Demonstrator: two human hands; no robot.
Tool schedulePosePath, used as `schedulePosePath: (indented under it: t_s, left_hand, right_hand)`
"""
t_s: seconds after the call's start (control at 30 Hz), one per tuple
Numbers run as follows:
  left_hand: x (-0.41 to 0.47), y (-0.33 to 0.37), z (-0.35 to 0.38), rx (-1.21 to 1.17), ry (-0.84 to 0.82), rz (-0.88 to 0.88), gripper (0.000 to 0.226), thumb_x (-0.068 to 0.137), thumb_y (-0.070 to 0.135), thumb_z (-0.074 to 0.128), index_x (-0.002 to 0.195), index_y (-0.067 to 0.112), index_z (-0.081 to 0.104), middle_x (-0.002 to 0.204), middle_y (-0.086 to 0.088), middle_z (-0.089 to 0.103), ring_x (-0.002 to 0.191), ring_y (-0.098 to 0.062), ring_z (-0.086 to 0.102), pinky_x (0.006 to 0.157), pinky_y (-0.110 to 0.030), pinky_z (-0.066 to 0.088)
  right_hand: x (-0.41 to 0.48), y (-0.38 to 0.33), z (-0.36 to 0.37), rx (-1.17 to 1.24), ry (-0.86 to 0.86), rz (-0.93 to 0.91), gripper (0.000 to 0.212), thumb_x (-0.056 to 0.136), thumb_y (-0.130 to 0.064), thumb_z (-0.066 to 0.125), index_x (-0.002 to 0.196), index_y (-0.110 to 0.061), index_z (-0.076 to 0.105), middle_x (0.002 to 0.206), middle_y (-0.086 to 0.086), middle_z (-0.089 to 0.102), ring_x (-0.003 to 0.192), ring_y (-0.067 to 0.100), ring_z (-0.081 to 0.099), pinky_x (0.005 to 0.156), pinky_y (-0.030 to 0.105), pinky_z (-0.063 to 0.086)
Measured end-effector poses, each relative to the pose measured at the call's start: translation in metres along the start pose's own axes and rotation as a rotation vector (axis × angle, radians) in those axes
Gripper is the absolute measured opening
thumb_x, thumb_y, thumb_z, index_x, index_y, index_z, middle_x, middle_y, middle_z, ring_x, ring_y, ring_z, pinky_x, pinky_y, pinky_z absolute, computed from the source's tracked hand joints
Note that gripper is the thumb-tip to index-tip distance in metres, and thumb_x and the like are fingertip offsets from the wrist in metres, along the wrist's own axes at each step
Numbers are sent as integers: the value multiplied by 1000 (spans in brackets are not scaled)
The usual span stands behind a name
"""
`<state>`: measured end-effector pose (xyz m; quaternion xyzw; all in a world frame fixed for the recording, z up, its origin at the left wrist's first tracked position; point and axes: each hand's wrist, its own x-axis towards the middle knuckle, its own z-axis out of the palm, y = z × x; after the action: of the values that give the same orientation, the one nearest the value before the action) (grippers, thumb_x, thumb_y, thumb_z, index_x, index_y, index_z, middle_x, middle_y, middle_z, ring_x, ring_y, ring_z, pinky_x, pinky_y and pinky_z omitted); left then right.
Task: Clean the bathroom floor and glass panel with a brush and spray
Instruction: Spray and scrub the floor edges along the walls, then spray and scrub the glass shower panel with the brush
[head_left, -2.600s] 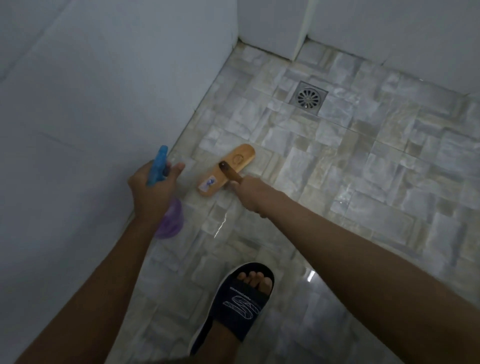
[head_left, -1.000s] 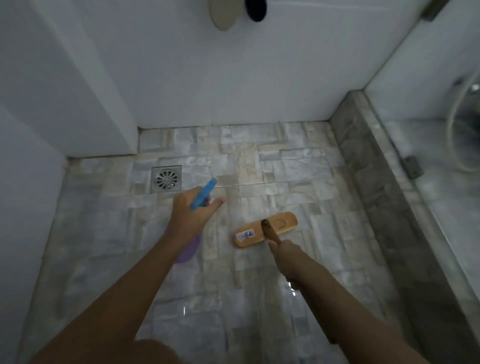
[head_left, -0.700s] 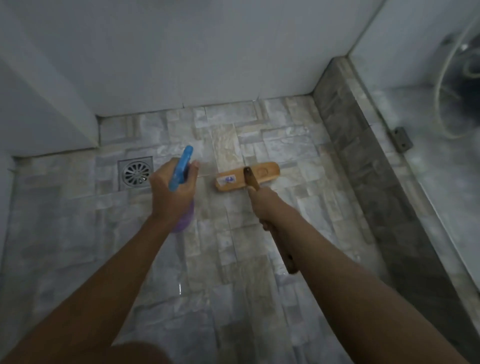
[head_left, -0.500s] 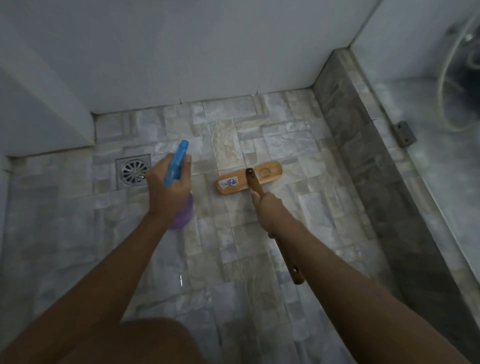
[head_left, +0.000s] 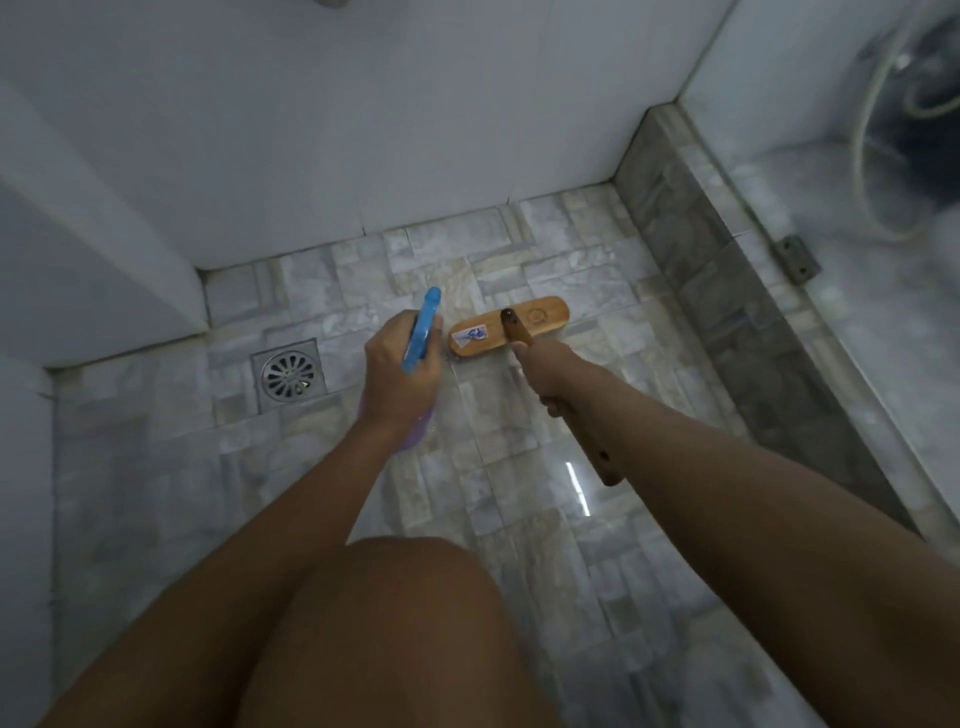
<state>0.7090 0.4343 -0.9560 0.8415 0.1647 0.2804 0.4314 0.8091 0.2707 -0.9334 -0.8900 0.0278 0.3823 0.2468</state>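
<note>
A wooden brush (head_left: 508, 325) with a long brown handle lies head-down on the wet stone-pattern floor (head_left: 467, 467), near the back wall. My right hand (head_left: 550, 376) grips the handle just behind the head; the handle's end pokes out under my forearm. My left hand (head_left: 400, 374) holds a spray bottle (head_left: 422, 330) with a blue trigger top and a purple body, just left of the brush head, its nozzle pointing toward the back wall. The glass panel (head_left: 883, 322) stands at the right on a grey stone kerb.
A round metal floor drain (head_left: 289, 374) sits left of my left hand. White walls close the back and left. The grey kerb (head_left: 727, 291) runs along the right, with a metal hinge (head_left: 797, 259) and a hose behind the glass. My bare knee (head_left: 395, 623) fills the bottom centre.
The brush head has slid a little farther from me toward the back wall, and the spray bottle has moved closer to it. My knee has come up into the bottom of the view.
</note>
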Motion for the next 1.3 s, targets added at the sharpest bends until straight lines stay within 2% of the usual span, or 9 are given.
schedulePosePath:
  t_s: [0.23,0.47,0.57,0.7,0.8,0.9,1.13,1.2,1.3]
  left_hand:
    - [2,0,-10,-26,-32,28,31,99,10,59,73,18,44,62,4,39,53,0,37,54,-11,28]
    - [9,9,1,12,-103,17,29,98,9,60,72,13,48,61,0,42,52,-10,38,52,-20,31]
    - [14,14,7,1,-187,23,28,97,11,60,71,11,49,62,1,44,53,-9,41,54,-19,32]
    - [22,24,15,-16,-293,15,26,97,7,61,74,11,50,64,5,45,55,-5,43,56,-17,34]
    - [30,34,15,-37,-348,1,27,98,8,60,73,4,51,63,-7,48,53,-14,44,54,-22,36]
    - [41,53,17,-59,-370,0,27,100,11,59,75,2,53,65,-13,49,54,-22,46,53,-24,36]
    - [74,148,-3,-67,-241,-37,21,98,10,61,79,4,56,66,-9,50,58,-11,45,57,-14,35]
    - [86,185,-17,-85,-214,-82,19,98,13,62,83,1,58,69,-15,54,59,-16,50,59,-21,41]
    - [113,261,-50,-129,-166,-128,21,99,22,62,90,3,60,75,-20,59,66,-34,58,61,-45,54]
  right_hand:
    - [-28,44,19,56,140,24,57,106,-53,30,104,-4,58,98,21,63,58,27,58,32,25,41]
    - [-34,59,30,104,245,-62,58,106,-53,29,102,-5,61,101,17,69,93,35,68,75,40,55]
    - [-31,62,27,87,194,-43,62,106,-51,30,110,0,63,105,20,68,94,38,68,78,45,57]
    - [-29,71,21,183,324,-72,54,105,-54,30,103,-9,60,96,10,67,93,31,66,75,36,50]
    - [-23,85,16,229,282,29,54,104,-55,31,102,-9,59,99,13,67,92,35,67,79,46,57]
    - [-17,90,5,284,254,60,54,104,-55,33,97,-8,61,96,14,67,87,35,68,76,48,60]
    - [-76,33,-75,443,401,-207,40,107,-44,34,94,-15,57,77,-4,58,70,14,59,57,26,44]
    - [-106,10,-109,463,423,-292,37,108,-43,35,96,-15,56,74,-5,56,63,8,54,48,14,35]
    - [-168,-33,-177,505,433,-401,34,107,-45,35,96,-19,53,68,-4,54,53,8,49,43,16,36]
